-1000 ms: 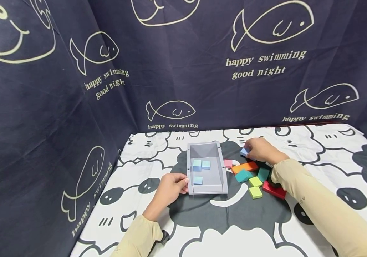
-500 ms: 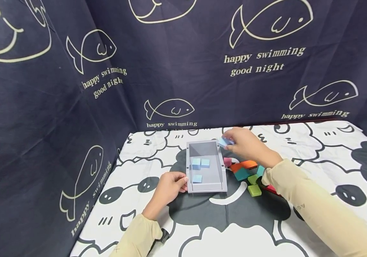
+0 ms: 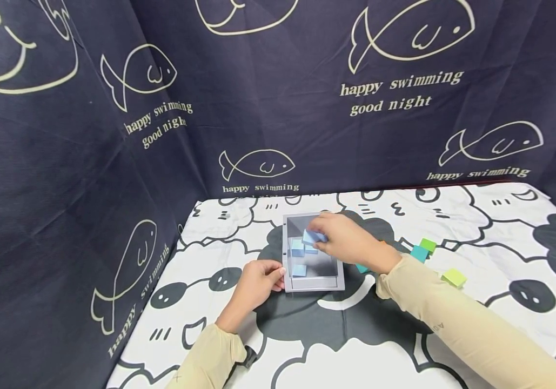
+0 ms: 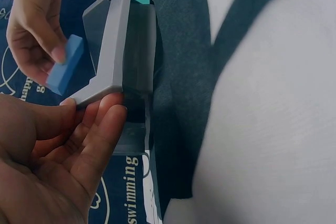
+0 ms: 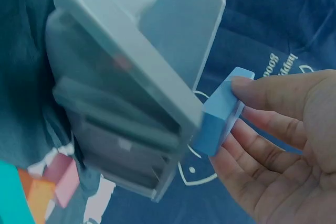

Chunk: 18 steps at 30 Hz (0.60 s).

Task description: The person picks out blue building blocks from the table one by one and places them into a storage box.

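My right hand (image 3: 343, 239) pinches a blue block (image 5: 223, 109) between thumb and fingers, above the inside of a grey box (image 3: 314, 284). Inside that box lie three light blue blocks, one of them a taller block (image 3: 297, 247) by the left wall. My left hand (image 3: 260, 283) grips the box's near left rim between thumb and fingers; in the left wrist view the thumb (image 4: 55, 111) sits on the rim's corner. The held block partly covers one of the blocks below it in the head view.
Right of the box are loose blocks: a teal block (image 3: 419, 253), a green block (image 3: 428, 246) and a yellow-green block (image 3: 454, 277). A pink block (image 5: 60, 179) and an orange block (image 5: 37, 195) show in the right wrist view. My right arm hides others.
My right hand has carried the blue block leftward from the loose blocks, over the box's right rim, to above its inside. The left hand stays on the rim.
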### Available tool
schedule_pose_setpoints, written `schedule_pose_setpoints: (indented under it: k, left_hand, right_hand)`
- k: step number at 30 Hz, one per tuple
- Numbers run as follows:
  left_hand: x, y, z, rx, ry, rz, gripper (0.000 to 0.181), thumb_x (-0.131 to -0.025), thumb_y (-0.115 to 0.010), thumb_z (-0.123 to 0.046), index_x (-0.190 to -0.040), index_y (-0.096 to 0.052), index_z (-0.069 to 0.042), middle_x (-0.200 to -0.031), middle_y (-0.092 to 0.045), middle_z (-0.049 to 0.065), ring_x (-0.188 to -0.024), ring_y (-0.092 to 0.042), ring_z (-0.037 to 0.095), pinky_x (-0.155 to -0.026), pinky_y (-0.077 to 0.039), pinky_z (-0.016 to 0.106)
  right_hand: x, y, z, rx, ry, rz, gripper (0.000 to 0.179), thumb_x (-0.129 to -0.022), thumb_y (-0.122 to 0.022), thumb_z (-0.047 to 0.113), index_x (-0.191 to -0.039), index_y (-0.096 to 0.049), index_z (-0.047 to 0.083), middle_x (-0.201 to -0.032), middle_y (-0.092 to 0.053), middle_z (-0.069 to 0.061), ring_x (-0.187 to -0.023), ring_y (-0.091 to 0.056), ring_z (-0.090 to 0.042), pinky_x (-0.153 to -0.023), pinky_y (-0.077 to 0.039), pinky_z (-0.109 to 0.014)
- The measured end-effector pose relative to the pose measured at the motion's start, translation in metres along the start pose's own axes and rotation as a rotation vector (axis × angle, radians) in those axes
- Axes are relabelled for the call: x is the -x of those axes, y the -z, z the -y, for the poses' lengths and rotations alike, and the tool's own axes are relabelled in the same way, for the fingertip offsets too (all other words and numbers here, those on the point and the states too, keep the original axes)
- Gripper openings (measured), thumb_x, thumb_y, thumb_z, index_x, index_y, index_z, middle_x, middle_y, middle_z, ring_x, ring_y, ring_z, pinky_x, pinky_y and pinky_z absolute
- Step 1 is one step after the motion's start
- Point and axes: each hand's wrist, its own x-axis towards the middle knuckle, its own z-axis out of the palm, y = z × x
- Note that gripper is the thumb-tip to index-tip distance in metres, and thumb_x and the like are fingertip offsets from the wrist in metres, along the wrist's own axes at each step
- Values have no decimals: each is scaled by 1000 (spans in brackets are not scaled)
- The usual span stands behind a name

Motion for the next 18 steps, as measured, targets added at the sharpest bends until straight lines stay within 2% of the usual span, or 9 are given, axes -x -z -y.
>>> schedule_pose_setpoints:
  k: [4, 9, 12, 18]
  left_hand:
    - [0, -1, 0, 1, -4, 1, 14, -95, -64, -3, -91, -71, 7, -70, -68, 10, -61, -66, 12, -57, -60, 25]
    - [0, -1, 0, 7, -4, 5, 14, -95, -64, -3, -91, -71, 8, -70, -68, 10, -62, -65, 13, -57, -61, 26]
    - [0, -2, 0, 2, -2, 5, 14, -95, -64, -3, -91, -71, 8, -70, -68, 9, -61, -65, 13, -57, -60, 26]
    - [1, -2, 2, 0, 1, 0, 14, -96, -64, -3, -92, -71, 8, -71, -68, 10, -62, -65, 13, -57, -60, 25]
  right_hand:
    - [1, -10, 3, 26, 1, 53, 27, -82, -78, 5, -108, -71, 7, -98, -64, -1, -86, -61, -15, -77, -56, -35]
    - [3, -18, 5, 107, 9, 170, 28, -80, -78, 4, -106, -70, 9, -94, -61, 0, -76, -55, -12, -69, -53, -33]
    - [3, -21, 6, 156, 27, 240, 30, -78, -80, 4, -107, -72, 11, -94, -63, 1, -76, -58, -12, -71, -56, -35]
    - [4, -27, 6, 233, 107, 329, 30, -76, -77, 2, -104, -73, 13, -93, -67, 1, -80, -63, -15, -70, -58, -41]
